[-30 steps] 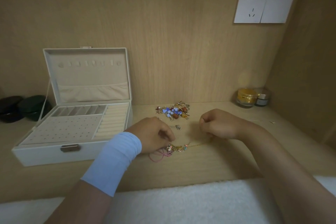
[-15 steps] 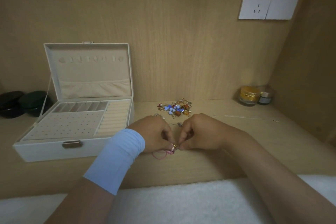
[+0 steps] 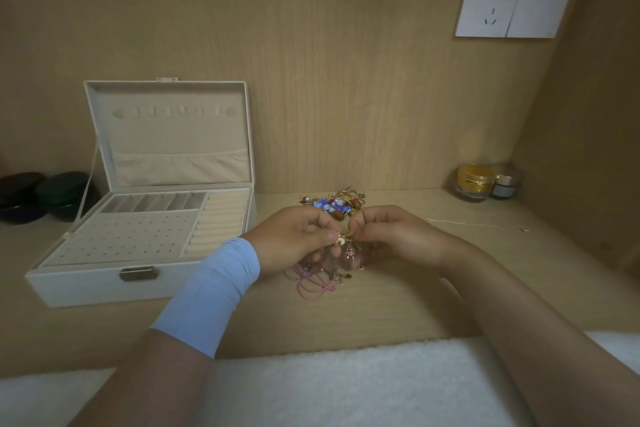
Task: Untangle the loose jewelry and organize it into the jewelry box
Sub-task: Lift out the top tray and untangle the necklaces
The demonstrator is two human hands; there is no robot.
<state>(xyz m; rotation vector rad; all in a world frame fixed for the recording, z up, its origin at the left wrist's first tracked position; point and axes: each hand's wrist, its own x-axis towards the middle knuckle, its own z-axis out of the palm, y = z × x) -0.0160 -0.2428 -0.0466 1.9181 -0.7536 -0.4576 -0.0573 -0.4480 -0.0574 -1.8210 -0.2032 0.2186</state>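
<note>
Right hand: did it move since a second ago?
Yes. The right hand slid left, nearer the bead pile, and now meets the left hand at the pink-cord bracelet.

The person is wearing a pale blue band (image 3: 214, 291), smooth and snug, possibly stretch fabric, just behind the left hand (image 3: 294, 243); the right arm (image 3: 512, 315) is showing bare.

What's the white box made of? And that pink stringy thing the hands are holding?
The jewelry box looks like smooth white faux leather outside, with soft matte cream lining, maybe velvet. The pink cord is thin string, limp and looping; its charms glint gold, probably metal.
</note>
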